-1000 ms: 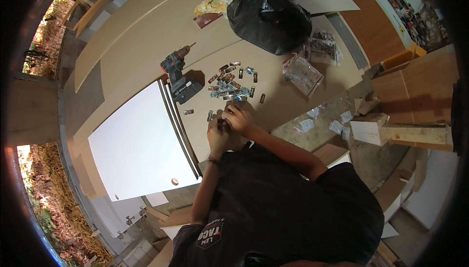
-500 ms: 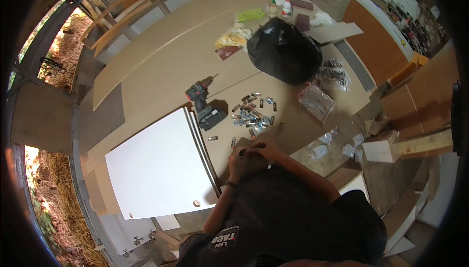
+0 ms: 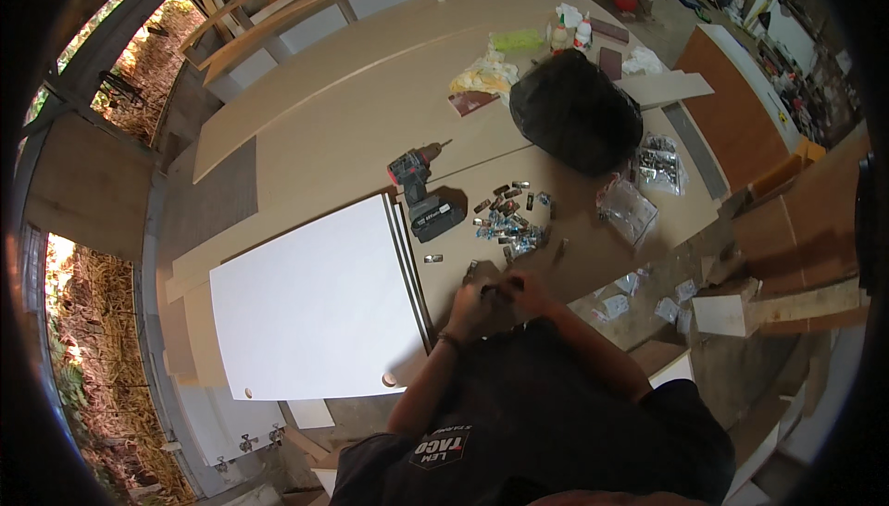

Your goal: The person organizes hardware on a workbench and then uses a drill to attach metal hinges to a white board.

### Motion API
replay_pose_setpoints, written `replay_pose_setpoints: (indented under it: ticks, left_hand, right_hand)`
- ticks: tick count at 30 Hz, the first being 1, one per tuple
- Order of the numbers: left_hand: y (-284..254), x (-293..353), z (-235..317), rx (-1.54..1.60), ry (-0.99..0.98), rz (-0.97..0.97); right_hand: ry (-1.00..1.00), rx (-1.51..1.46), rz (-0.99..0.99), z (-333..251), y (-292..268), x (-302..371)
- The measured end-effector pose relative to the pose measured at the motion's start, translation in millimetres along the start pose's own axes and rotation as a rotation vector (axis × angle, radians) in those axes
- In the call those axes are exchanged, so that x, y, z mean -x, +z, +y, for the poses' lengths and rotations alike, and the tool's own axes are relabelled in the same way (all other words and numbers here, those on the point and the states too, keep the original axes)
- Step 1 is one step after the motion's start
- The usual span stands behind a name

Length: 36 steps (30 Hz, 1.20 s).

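1. My left hand (image 3: pixel 469 310) and right hand (image 3: pixel 528 294) are close together in front of my torso, over the near edge of the desk (image 3: pixel 333 159).
2. My left hand has its fingers curled inward toward the right; shadow and blur hide the tips, so I cannot tell what, if anything, it pinches.
3. My right hand is bent in toward the left one, and I cannot tell its grip either.
4. Just ahead of both hands lies a loose cluster of small metal pieces (image 3: pixel 505 228), some among blue-tinted clear wrapping.
5. One single metal piece (image 3: pixel 433 259) lies apart from that cluster, ahead and to the left of my left hand.
6. Farther ahead on that same side, a cordless drill (image 3: pixel 419 177) lies with its bit pointing away from me.
7. Left of my left hand is a white panel (image 3: pixel 315 312), resting on a stack whose dark edges face the hand.
8. Ahead and to the right of my right hand is a clear plastic bag (image 3: pixel 628 212); beyond the metal pieces sits a bulky black bag (image 3: pixel 576 112).
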<state>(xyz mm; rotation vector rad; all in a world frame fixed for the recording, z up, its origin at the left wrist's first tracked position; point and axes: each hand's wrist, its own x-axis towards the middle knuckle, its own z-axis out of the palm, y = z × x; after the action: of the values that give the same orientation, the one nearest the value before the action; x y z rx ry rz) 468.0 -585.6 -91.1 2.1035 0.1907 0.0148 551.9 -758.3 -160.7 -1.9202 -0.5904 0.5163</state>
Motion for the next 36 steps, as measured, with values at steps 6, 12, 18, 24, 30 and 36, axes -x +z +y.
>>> replay_pose_setpoints:
  ticks: [6, 12, 18, 24, 30, 36]
  left_hand:
    - [-7, 4, 0, 0.109, -0.074, 0.003]
    - [11, 14, -9, 0.063, -0.037, 0.154]
    - [8, 14, -6, -0.041, 0.085, 0.196]
    - [15, 18, -8, -0.098, 0.098, 0.239]
    - [23, 17, -9, 0.061, -0.032, 0.280]
    - [31, 9, -40, 0.266, -0.084, 0.153]
  right_hand:
    - [-0.116, 0.015, 0.034, -25, 4, 9]
    - [-0.172, 0.065, 0.068, -26, 9, 14]
    - [-0.206, 0.326, 0.016, -49, -1, 17]
    - [-0.108, 0.339, -0.118, -39, -2, 19]
    - [0.053, 0.028, -0.105, -45, -1, 10]
    - [0.046, 0.069, -0.005, -29, 7, 13]
